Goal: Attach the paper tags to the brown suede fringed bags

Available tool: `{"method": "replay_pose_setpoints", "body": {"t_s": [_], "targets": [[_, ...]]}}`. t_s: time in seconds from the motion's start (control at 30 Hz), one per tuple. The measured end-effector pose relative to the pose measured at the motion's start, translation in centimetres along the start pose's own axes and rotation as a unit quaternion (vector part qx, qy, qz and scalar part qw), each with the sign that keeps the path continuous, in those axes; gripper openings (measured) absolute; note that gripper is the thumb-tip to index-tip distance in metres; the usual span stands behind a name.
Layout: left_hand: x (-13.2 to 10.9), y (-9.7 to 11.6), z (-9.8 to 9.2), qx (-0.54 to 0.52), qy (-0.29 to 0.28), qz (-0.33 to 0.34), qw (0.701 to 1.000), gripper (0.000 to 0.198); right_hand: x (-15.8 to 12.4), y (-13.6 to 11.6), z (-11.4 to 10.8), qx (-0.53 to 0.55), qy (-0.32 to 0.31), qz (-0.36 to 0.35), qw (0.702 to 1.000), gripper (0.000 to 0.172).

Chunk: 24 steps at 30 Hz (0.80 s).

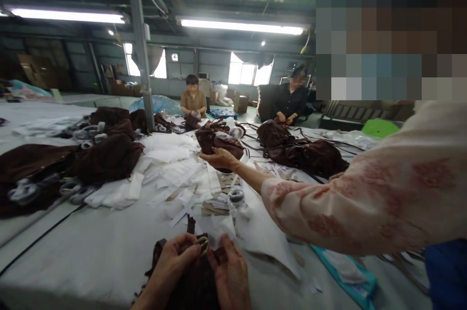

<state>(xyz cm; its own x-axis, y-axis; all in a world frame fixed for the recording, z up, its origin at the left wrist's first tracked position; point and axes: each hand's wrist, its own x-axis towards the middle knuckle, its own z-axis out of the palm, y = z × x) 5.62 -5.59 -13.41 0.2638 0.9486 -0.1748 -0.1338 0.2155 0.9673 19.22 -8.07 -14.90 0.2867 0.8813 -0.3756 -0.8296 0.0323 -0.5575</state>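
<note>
At the bottom middle my left hand (pixel 177 256) and my right hand (pixel 229 271) are both closed on a dark brown bag (pixel 193 285) lying on the white table (pixel 91 242). My left fingers pinch a small metal ring (pixel 203 244) at the bag's top, with the right fingertips pressed next to it. A brown strap (pixel 190 224) sticks up behind the ring.
A co-worker's arm in a pale floral sleeve (pixel 365 193) reaches from the right, its hand (pixel 219 158) on a brown bag (pixel 215 142). Brown bag heaps (pixel 105 154) lie left, white paper (pixel 175 173) in the middle. Two people work at the far end.
</note>
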Motion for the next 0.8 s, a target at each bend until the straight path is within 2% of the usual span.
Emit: {"method": "replay_pose_setpoints", "body": {"t_s": [0.23, 0.4, 0.53, 0.67, 0.73, 0.8], "targets": [[0.7, -1.3, -0.1, -0.001, -0.014, 0.029, 0.999, 0.032, -0.5, 0.2, 0.9, -0.037, -0.028, 0.004, 0.999, 0.033], [0.5, -0.9, 0.1, 0.058, -0.024, 0.063, 0.996, 0.03, -0.8, 1.0, 0.8, -0.069, -0.046, 0.007, 0.997, 0.037], [0.2, -0.5, 0.0, 0.061, -0.04, 0.064, 0.995, 0.036, -0.3, 1.6, 0.0, -0.142, -0.081, -0.036, 0.986, 0.038], [-0.1, -0.1, -0.8, 0.028, -0.1, 0.07, 0.992, 0.046, -0.1, 1.2, -0.3, -0.204, -0.107, -0.057, 0.971, 0.04], [-0.2, 0.1, -1.4, -0.017, -0.148, 0.063, 0.987, 0.043, -0.2, 0.7, 0.0, -0.209, -0.131, -0.045, 0.968, 0.038], [-0.4, 0.3, -1.9, -0.048, -0.173, 0.055, 0.982, 0.047, -0.5, 0.2, 0.4, -0.204, -0.161, -0.024, 0.965, 0.035]]}}
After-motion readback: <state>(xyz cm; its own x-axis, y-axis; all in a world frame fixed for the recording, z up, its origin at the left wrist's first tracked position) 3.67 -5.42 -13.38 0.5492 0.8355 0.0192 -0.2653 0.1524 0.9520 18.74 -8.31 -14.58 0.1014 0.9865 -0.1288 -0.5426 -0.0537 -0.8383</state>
